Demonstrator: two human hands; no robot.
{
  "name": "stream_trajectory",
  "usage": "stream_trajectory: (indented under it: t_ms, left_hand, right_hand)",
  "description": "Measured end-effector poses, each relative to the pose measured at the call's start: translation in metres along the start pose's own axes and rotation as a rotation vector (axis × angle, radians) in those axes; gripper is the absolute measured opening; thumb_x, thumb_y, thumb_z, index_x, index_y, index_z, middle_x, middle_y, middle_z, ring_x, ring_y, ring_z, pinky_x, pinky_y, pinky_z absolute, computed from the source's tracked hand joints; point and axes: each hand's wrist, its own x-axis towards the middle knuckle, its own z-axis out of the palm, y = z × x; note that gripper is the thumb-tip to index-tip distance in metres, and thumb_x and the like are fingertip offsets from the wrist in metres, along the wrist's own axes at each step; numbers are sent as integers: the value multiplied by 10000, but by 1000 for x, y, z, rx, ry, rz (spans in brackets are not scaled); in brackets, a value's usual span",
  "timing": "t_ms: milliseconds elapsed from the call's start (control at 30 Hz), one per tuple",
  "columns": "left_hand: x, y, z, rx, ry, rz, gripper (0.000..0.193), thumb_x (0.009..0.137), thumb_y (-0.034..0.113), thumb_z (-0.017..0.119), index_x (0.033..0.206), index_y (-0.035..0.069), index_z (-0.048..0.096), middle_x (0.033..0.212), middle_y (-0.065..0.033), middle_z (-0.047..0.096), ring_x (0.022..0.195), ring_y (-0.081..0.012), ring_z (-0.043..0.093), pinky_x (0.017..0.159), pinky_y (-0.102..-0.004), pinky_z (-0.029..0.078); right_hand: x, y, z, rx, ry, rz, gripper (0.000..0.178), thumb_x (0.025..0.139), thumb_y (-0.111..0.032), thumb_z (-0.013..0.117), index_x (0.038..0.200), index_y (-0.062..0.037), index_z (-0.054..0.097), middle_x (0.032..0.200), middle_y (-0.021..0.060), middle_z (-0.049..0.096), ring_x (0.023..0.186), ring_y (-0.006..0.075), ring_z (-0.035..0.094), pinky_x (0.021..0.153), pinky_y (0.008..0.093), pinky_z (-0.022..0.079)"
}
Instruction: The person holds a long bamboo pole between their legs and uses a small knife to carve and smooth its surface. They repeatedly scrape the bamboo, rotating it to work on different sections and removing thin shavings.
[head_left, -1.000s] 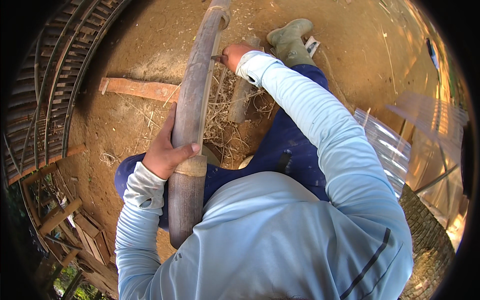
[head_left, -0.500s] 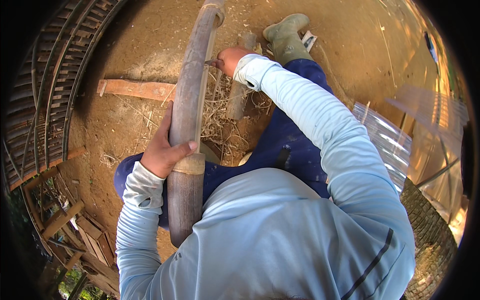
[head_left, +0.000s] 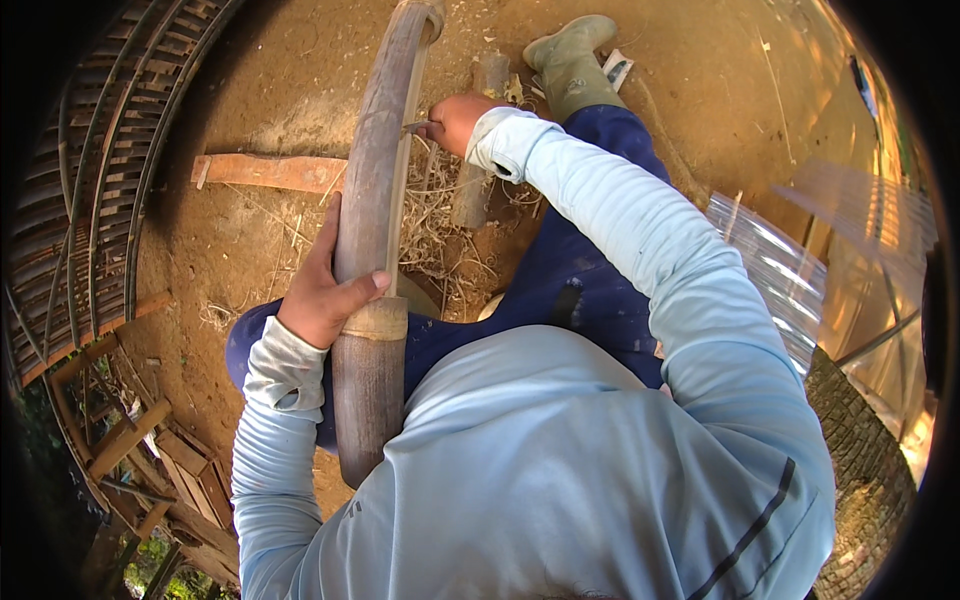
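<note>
A thick greyish-brown bamboo pole (head_left: 372, 220) slants from against my body up past the top of the view, its right edge cut to a pale face. Just above its lower joint ring, my left hand (head_left: 325, 290) wraps around the pole with the thumb across the top. Higher up on the right side, my right hand (head_left: 460, 122) is closed around a knife (head_left: 418, 126). Only a short bit of thin metal blade shows, touching the pole's cut edge; the handle is hidden in my fist.
Pale shavings (head_left: 435, 225) lie on the dirt beneath the pole, beside a short log (head_left: 472, 195). A flat reddish board (head_left: 275, 172) lies to the left. My boot (head_left: 572, 65) rests ahead. Slatted bamboo frames (head_left: 120, 150) stand far left; clear corrugated sheets (head_left: 770, 280) and a tree trunk (head_left: 855, 460) are right.
The upper pole has shifted slightly left, and my left hand has moved slightly up with it. The knife in my right hand stays at the pole's cut edge, nearly in place.
</note>
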Motion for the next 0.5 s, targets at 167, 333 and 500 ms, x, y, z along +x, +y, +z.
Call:
stream_trajectory:
  t_ms: [167,333,500]
  left_hand:
    - [2,-3,0,35,11,18,1099,817,234,792,1600,-74,84,1501,-247,436,1331,-282,491,1123,-342,381]
    - [2,-5,-1,48,25,17,1075,829,249,785,1596,-80,108,1507,-254,428,1343,-286,482,1127,-345,376]
    - [0,-4,1,11,23,12,1060,831,245,780,1594,-83,122,1509,-253,426,1355,-281,472,1138,-346,359]
  right_hand:
    - [-13,-6,11,-10,13,-50,427,1033,-446,514,1026,-86,744,920,195,719,902,402,686,844,494,525]
    - [-38,-21,13,-13,-43,-81,443,1038,-465,495,1036,-99,745,922,192,721,915,398,689,843,494,526]
    - [-53,-37,10,-13,-129,-101,428,1037,-447,490,1040,-101,742,962,189,726,936,406,687,864,500,527]
